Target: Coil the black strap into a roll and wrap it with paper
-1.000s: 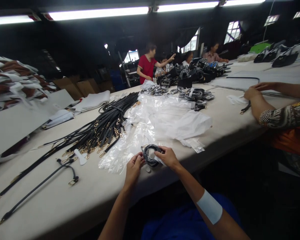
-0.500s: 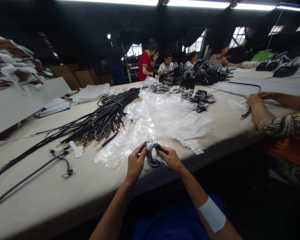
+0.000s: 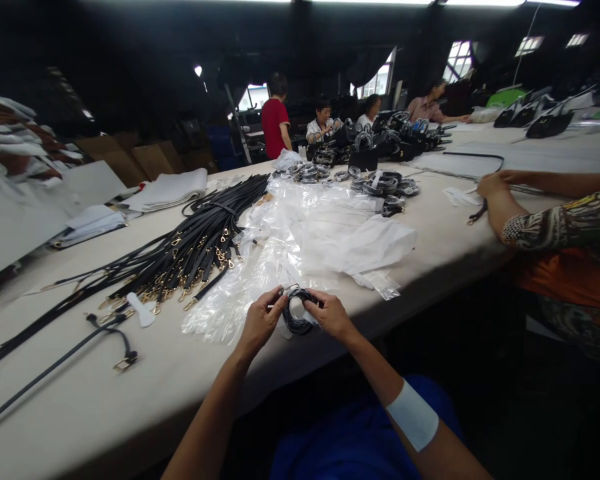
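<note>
A coiled black strap (image 3: 297, 325) is held upright between my two hands at the table's near edge. My left hand (image 3: 263, 320) is closed on its left side, beside a small metal clasp at the top. From the right, my right hand (image 3: 331, 315) pinches the coil's upper rim between thumb and fingers. Clear plastic bags (image 3: 260, 267) lie just beyond the coil. To the left, a big bundle of black straps (image 3: 200, 240) with gold clasps stretches across the table.
A white slip (image 3: 141, 310) and a short buckled strap (image 3: 125, 347) lie at left. Wrapped coils (image 3: 385, 183) and black handbags (image 3: 365, 157) pile up farther back. At right a co-worker's hands (image 3: 495, 190) hold a strap. Several people are beyond the table.
The view has shifted slightly to the right. My left hand has come closer to the coil's top, and the clasp sits lower against it. The person in red has turned away.
</note>
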The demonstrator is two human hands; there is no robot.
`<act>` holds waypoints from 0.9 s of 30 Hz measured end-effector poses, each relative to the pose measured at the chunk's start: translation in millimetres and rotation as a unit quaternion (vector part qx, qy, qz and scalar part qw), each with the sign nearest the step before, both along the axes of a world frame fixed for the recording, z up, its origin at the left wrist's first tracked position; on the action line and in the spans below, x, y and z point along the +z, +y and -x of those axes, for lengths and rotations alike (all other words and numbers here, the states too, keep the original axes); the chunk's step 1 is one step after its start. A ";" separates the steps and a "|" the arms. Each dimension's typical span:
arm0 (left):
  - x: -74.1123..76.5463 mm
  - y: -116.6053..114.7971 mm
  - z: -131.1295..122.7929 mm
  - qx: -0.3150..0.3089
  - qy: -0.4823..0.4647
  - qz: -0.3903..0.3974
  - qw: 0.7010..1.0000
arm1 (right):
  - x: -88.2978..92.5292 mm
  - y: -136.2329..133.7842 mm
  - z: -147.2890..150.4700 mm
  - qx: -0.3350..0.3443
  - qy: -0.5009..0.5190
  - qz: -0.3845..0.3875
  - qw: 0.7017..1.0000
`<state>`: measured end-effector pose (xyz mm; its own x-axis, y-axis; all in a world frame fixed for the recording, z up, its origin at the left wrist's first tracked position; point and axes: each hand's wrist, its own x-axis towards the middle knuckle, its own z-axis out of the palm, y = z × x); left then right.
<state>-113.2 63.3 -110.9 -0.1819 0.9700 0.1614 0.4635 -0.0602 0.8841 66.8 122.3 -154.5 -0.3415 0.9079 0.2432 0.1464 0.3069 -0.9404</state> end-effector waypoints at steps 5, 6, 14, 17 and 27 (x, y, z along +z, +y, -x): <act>-0.4 -0.1 5.8 -0.071 0.075 -0.001 0.995 | -1.1 -1.4 1.7 -0.025 -0.020 -0.006 0.999; -0.6 -0.4 6.8 -0.077 0.084 -0.001 0.993 | -0.6 -2.3 1.8 -0.031 -0.023 -0.007 0.999; 8.8 2.2 8.8 -0.112 0.104 0.019 0.988 | 6.7 -9.3 2.0 -0.049 -0.033 -0.005 0.998; 13.5 5.2 6.8 -0.137 0.101 0.005 0.985 | 9.8 -11.3 1.6 -0.050 -0.028 -0.017 0.998; -25.3 24.9 1.3 -0.050 0.184 -0.058 0.980 | 15.7 -14.2 5.7 -0.066 0.002 -0.020 0.998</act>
<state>-114.4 88.2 -136.2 0.0041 0.9509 0.3094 0.7365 -0.2122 0.6423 61.1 108.0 -138.8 -0.2181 0.9347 0.2807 0.1835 0.3218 -0.9289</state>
